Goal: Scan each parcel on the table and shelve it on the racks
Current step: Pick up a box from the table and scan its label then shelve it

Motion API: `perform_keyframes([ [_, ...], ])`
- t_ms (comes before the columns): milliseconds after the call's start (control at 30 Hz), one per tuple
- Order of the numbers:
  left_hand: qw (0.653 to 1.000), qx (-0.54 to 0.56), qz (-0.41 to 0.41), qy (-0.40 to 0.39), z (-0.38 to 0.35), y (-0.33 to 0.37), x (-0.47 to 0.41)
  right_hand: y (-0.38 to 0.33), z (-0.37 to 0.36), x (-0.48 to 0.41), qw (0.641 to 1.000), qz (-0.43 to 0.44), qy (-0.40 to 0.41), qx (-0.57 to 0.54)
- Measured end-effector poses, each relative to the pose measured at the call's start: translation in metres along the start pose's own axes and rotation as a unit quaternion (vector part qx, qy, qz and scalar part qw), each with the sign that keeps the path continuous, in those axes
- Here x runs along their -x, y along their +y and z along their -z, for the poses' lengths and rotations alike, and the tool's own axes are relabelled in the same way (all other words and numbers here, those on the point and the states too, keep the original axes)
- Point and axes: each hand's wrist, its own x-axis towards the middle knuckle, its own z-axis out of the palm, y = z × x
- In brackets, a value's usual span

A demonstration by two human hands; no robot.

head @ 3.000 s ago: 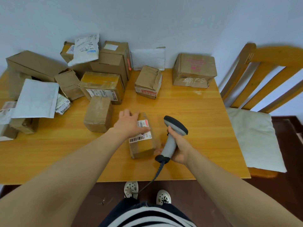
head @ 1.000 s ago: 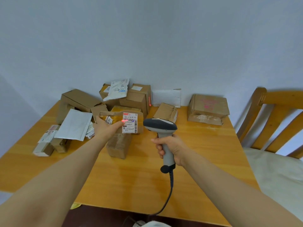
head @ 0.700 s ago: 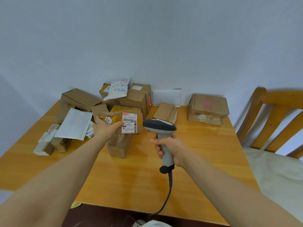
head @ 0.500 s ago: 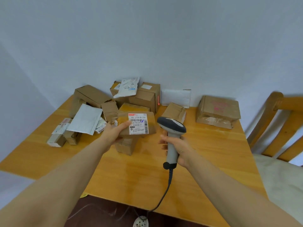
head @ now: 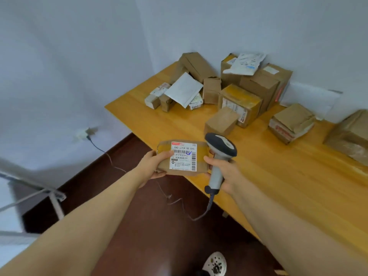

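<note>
view from a head camera, looking down past two bare forearms. at the centre of the frame the left hand [head: 154, 165] holds a small flat cardboard parcel [head: 179, 171] in the air, just off the near corner of a yellow wooden table [head: 278, 176]. the thumb presses on top at the left edge of the white shipping label [head: 183, 158] and the other fingers curl underneath, pinching the parcel between them. just right of it, the right hand [head: 223, 170] wraps all its fingers round the grey handle of a barcode scanner [head: 220, 148]. the scanner's dark head sits beside the parcel's upper right corner, not facing the label, and no red beam shows. its cable [head: 209, 204] trails down to the dark floor.

a heap of other boxes and mailers [head: 239, 96] fills the upper right. a blurred white frame [head: 53, 196] at lower left may be a rack; i cannot tell.

to scan cleanly, the label likely needs to turn toward the scanner head, with the thumb clear of the bars, before shelving; the cable could snag a foot.
</note>
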Motion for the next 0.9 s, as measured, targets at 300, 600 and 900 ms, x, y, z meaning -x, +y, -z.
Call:
perform_keyframes([
  [300,0.993,0.083,-0.045,0.077,0.125,-0.083,0.121,0.088,-0.096,0.077,0.990,0.022,-0.118,0.080],
  [600,0.947,0.126,-0.067,0.286,0.310,-0.253,0.360,0.293,-0.257,0.233,0.939,-0.048,-0.275,0.201],
  [900,0.867,-0.044,-0.011,0.496,0.439,-0.380,0.544,0.432,-0.411,0.389,0.854,-0.064,-0.423,0.294],
])
